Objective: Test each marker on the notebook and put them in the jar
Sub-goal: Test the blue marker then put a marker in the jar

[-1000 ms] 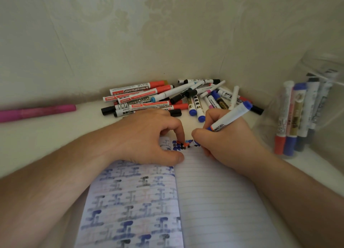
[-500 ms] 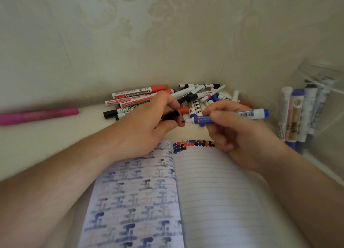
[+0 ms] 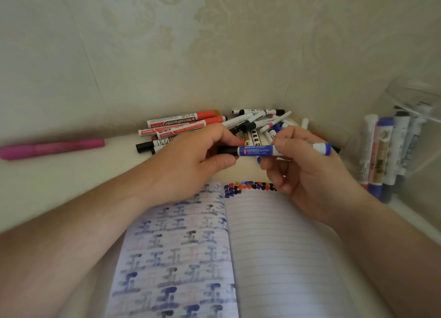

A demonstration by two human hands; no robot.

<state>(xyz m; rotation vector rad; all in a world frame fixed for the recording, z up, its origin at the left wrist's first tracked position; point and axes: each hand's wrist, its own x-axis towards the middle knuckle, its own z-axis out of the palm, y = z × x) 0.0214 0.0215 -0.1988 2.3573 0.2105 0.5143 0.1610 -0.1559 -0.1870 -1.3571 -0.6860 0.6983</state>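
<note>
Presently the person is holding a blue whiteboard marker (image 3: 257, 150) level above the top edge of the open notebook (image 3: 274, 246), between the two hands. The right hand (image 3: 307, 174) is pinching the barrel between thumb and forefinger near the white rear section, with the remaining fingers curling loosely beneath. The left hand (image 3: 191, 160) is gripping the black cap (image 3: 228, 150) at the marker's left end, thumb under and fingers curling over; whether the cap is fully seated cannot be told. A row of red, blue and black test dots (image 3: 248, 186) is showing along the top of the ruled right-hand page. Behind the hands, a pile of markers (image 3: 214, 124) is lying against the wall, and a pink marker (image 3: 52, 147) is lying well apart to the left. The clear jar (image 3: 420, 136) is standing at the right, already holding several markers (image 3: 386, 150) upright. In my judgement the marker is light, rigid and smooth-sided, so it is liable to roll or slip if held slackly; mid-barrel is the sound place to take hold, as the right hand is doing. The cap probably needs a firm axial push to click home. The jar looks light and transparent, and a careless drop could tip it, so lowering the marker in end-first appears advisable.
</note>
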